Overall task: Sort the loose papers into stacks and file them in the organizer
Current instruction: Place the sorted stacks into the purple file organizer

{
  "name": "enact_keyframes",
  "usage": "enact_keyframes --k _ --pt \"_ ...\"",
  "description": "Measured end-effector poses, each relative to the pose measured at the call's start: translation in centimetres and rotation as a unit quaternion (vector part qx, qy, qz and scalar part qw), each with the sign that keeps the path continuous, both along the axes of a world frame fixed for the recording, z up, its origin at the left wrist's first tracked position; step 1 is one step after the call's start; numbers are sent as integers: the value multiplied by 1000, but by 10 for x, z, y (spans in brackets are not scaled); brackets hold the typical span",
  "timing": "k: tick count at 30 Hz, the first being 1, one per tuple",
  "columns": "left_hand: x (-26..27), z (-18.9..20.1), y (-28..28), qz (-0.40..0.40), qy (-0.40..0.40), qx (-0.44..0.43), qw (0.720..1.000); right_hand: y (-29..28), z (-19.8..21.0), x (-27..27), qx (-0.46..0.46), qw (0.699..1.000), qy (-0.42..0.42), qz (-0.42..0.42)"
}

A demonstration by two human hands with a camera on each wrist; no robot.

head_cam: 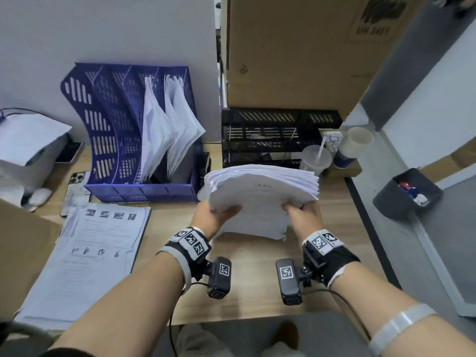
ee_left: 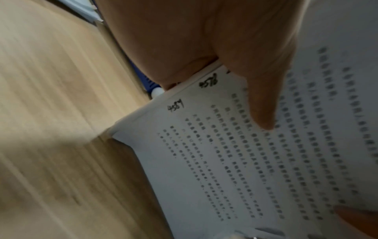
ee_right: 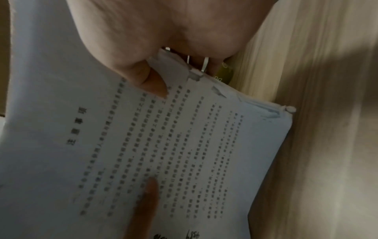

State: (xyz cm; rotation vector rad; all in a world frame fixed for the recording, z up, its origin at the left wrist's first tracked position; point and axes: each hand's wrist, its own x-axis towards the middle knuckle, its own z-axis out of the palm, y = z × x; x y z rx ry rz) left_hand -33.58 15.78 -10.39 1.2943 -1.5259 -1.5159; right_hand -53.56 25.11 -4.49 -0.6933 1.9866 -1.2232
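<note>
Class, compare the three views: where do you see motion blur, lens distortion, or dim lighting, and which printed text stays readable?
Head view: wide-angle bending curves the blue organizer; evenly lit. Left wrist view: the wooden desk streaks with motion blur; print on the paper stack is smeared, though handwritten digits are sharper. Right wrist view: dim and soft, with only a heading on the paper stack legible.

Pretty cramped desk [head_cam: 247,279]. Bare wood only in the strip in front of the hands; the wad of paper [head_cam: 262,186] fills the middle. Left side's covered by a spread of sheets [head_cam: 103,253], blue organizer [head_cam: 128,130] behind it, its two left slots open. Black tray [head_cam: 270,135], cups [head_cam: 334,153] and a cardboard box [head_cam: 296,52] wall off the back right.
</note>
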Motion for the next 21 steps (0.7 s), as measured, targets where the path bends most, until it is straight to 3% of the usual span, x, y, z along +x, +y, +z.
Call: enact_keyframes --k 3,7,10,14,18,21 --pt "-4 -9 0 21 -25 -10 999 -2 -4 0 0 998 -50 44" --pt "7 -9 2 66 30 48 996 -13 -3 3 30 989 24 145" --pt "31 4 4 104 68 82 989 -33 10 19 14 981 42 188" --pt "85 15 16 98 116 118 981 -69 27 60 -23 966 22 257" --pt "146 19 16 168 52 74 982 -102 36 121 -31 949 1 315" --pt "192 45 -5 264 5 47 963 -129 50 171 -76 941 -29 329"
